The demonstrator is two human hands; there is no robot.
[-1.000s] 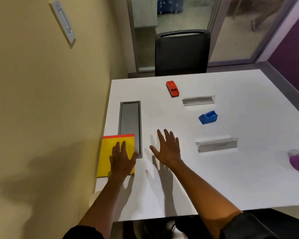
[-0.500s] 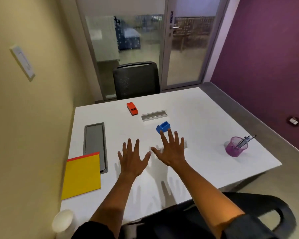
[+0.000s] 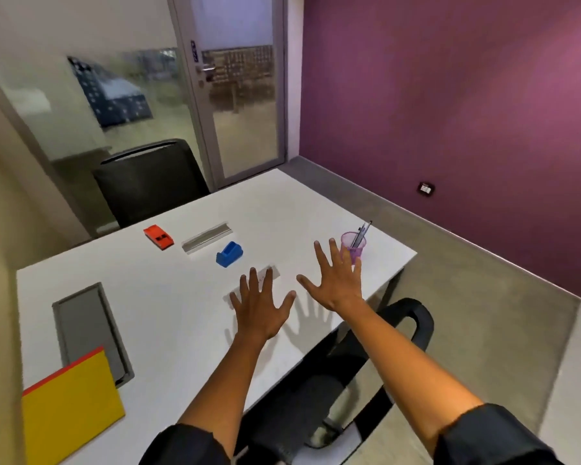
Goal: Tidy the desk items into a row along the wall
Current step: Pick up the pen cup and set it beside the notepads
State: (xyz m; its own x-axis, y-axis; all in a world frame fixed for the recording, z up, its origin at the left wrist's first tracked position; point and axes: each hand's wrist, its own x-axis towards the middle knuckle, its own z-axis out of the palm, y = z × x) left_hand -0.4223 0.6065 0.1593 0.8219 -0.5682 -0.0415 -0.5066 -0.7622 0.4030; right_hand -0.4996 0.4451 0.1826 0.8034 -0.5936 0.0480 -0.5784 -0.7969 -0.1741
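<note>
Your right hand [image 3: 339, 280], fingers spread and empty, has the pen cup [image 3: 353, 246] just past its fingertips; left hand [image 3: 260, 305], also spread, hovers farther off.

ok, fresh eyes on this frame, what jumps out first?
Two bare hands spread open over the white desk: the left hand near the front edge, the right hand stretched toward the purple pen cup at the right edge. Next, the bright yellow folder at the near left corner by the wall. Then the orange stapler and blue tape dispenser mid-desk.
</note>
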